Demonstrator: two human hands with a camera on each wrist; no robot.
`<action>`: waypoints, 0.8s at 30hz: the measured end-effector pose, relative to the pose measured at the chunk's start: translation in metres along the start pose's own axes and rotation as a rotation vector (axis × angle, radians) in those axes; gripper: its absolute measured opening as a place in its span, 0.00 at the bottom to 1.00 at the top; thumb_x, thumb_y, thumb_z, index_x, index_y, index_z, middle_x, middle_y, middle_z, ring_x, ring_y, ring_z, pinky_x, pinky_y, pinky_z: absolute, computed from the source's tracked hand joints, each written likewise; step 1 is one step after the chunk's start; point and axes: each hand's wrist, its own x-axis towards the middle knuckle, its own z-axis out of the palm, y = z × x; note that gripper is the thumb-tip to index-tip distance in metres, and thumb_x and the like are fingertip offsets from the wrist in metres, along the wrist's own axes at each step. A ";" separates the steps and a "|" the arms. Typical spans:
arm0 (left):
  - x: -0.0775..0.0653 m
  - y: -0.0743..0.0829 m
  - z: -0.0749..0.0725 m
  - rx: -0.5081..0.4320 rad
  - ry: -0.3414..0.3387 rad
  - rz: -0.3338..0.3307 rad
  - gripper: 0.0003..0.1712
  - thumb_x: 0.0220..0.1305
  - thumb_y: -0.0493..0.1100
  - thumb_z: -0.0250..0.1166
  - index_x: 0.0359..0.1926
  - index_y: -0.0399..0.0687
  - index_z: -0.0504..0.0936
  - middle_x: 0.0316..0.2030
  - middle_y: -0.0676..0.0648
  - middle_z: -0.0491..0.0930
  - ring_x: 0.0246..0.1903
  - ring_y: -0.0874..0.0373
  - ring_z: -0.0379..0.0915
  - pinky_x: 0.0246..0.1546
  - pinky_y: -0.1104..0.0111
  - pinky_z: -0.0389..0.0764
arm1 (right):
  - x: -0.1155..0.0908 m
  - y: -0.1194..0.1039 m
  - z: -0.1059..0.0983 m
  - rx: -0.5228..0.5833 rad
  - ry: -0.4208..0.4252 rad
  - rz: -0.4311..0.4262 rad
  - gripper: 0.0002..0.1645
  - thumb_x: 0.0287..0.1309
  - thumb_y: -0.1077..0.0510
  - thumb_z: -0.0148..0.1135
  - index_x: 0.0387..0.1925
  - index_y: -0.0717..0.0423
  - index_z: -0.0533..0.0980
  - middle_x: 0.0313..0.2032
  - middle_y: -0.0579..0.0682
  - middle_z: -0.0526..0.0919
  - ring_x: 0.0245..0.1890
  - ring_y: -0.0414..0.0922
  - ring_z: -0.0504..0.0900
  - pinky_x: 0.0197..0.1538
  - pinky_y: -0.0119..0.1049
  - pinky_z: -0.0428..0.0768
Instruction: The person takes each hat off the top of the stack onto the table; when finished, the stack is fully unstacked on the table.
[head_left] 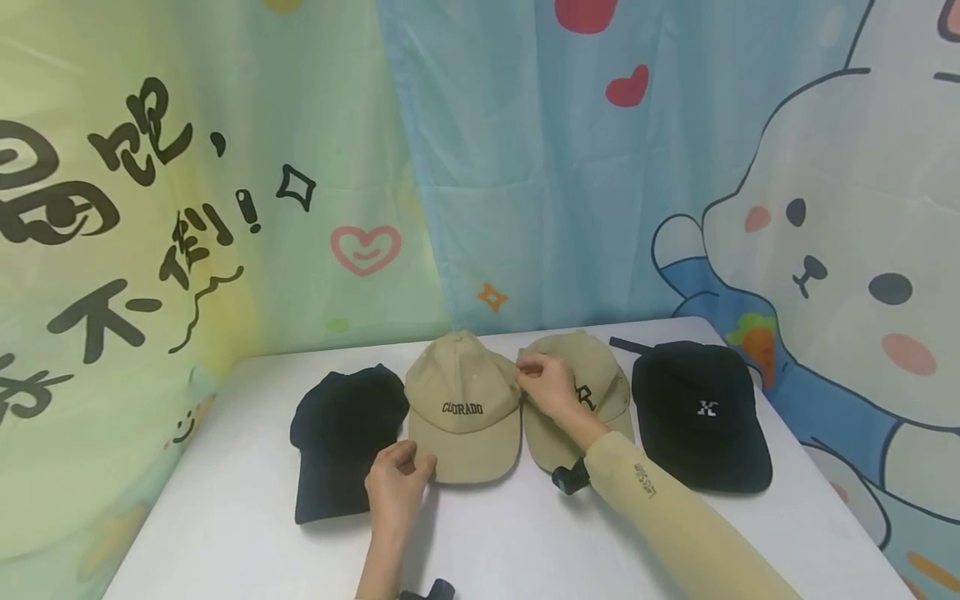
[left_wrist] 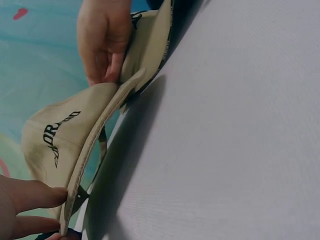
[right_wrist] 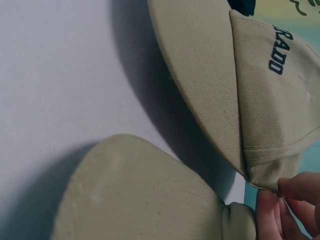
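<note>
A beige baseball cap [head_left: 463, 392] with dark lettering lies in the middle of the row, its brim toward me. My left hand [head_left: 397, 479] pinches the brim's left edge between thumb and fingers, as the left wrist view shows. The right hand [head_left: 551, 385] pinches the same cap at its right side, near the crown's lower edge; in the right wrist view the thumb and fingers [right_wrist: 297, 187] close on the fabric there. Beneath the right hand and wrist lies a second beige cap [head_left: 613, 375] with a dark emblem, partly hidden by them.
A dark navy cap [head_left: 348, 433] lies to the left, beside the left hand. At the right end is a black cap [head_left: 697, 417] with a small white mark, its strap sticking out behind. All rest on a white table [head_left: 510, 550] before a printed curtain [head_left: 487, 183].
</note>
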 end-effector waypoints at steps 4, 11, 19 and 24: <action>-0.001 0.000 0.001 0.019 0.002 0.015 0.20 0.53 0.38 0.75 0.47 0.32 0.85 0.50 0.40 0.81 0.44 0.46 0.81 0.44 0.57 0.84 | 0.001 0.001 0.001 -0.012 -0.002 0.001 0.10 0.56 0.66 0.68 0.41 0.65 0.83 0.35 0.56 0.86 0.35 0.50 0.86 0.38 0.39 0.84; -0.001 0.000 0.001 0.036 -0.015 0.025 0.19 0.53 0.37 0.75 0.46 0.32 0.85 0.47 0.40 0.81 0.42 0.48 0.80 0.43 0.56 0.83 | 0.000 0.000 0.001 -0.036 -0.015 0.015 0.10 0.57 0.66 0.67 0.42 0.65 0.83 0.36 0.56 0.86 0.37 0.51 0.85 0.41 0.42 0.84; -0.003 -0.001 0.002 0.056 -0.022 0.029 0.19 0.52 0.35 0.76 0.45 0.32 0.86 0.48 0.39 0.81 0.43 0.47 0.79 0.43 0.55 0.83 | 0.002 0.001 0.002 -0.061 -0.025 -0.017 0.10 0.55 0.68 0.67 0.41 0.67 0.83 0.34 0.58 0.86 0.36 0.52 0.86 0.40 0.42 0.85; -0.003 -0.003 0.005 0.065 -0.024 0.027 0.19 0.51 0.36 0.76 0.45 0.34 0.86 0.48 0.39 0.81 0.44 0.46 0.79 0.45 0.53 0.82 | 0.001 0.002 0.003 -0.084 -0.024 -0.020 0.09 0.56 0.69 0.67 0.40 0.67 0.83 0.35 0.57 0.86 0.36 0.52 0.85 0.42 0.42 0.84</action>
